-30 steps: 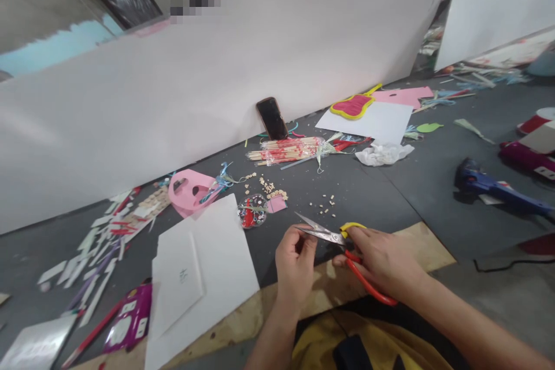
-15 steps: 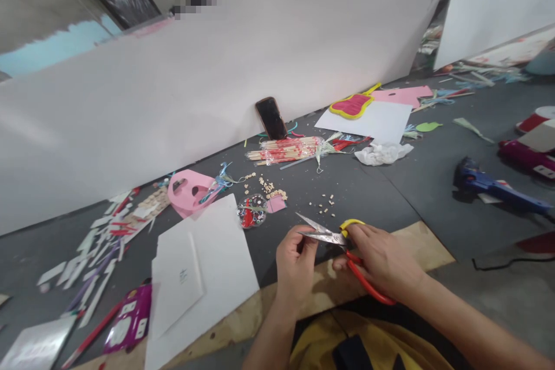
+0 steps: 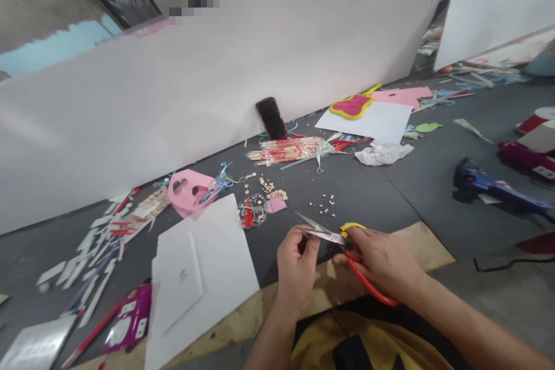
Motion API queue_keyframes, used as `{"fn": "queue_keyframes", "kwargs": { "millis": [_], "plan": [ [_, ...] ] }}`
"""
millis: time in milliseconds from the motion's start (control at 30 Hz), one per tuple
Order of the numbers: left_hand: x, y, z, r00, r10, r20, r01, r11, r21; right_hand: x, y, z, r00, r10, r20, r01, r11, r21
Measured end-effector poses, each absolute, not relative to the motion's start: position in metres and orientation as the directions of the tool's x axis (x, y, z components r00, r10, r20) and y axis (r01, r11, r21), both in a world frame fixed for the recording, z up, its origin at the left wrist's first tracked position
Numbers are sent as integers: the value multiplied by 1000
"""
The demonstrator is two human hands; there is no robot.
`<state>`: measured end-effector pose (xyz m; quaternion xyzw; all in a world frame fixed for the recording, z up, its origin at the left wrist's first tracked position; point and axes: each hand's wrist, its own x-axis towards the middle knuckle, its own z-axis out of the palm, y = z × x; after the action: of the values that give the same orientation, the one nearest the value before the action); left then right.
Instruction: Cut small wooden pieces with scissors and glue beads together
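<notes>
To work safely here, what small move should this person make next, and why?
Probably the left hand should draw its fingers slightly back, because they sit right against the open steel blades of the scissors, whose orange handles the right hand grips.

The scissors (image 3: 321, 233) have bright polished steel blades and glossy red plastic handles (image 3: 368, 281). The board (image 3: 416, 245) beneath is rough bare plywood (a few dark flecks show in the grain), the paper sheets (image 3: 203, 272) look smooth and matt, and the phone (image 3: 272, 118) has a glossy black face.
</notes>
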<state>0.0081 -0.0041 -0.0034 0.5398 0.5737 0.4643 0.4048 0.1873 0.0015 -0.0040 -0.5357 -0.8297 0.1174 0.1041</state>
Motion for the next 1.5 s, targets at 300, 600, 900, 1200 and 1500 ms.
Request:
{"fn": "queue_keyframes", "kwargs": {
  "millis": [300, 600, 900, 1200, 1500],
  "plan": [
    [7, -3, -7, -90, 996, -6, 195, 23, 980, 189, 3, -4, -459, 887, 48, 819, 443, -366],
    [6, -4, -11, -53, 994, -94, 145, 100, 984, 188, 1, -5, -418, 903, 98, 865, 429, -260],
    [8, -3, -10, -90, 994, -57, 188, 73, 979, 189, 1, -4, -405, 913, 45, 886, 404, -230],
    [9, -4, -11, -120, 993, 0, 233, 29, 972, 189, 2, -3, -455, 891, -8, 848, 430, -309],
    [7, -2, -9, -73, 997, -24, 230, 40, 972, 188, 2, -3, -405, 914, 23, 883, 397, -249]
  ]
}}
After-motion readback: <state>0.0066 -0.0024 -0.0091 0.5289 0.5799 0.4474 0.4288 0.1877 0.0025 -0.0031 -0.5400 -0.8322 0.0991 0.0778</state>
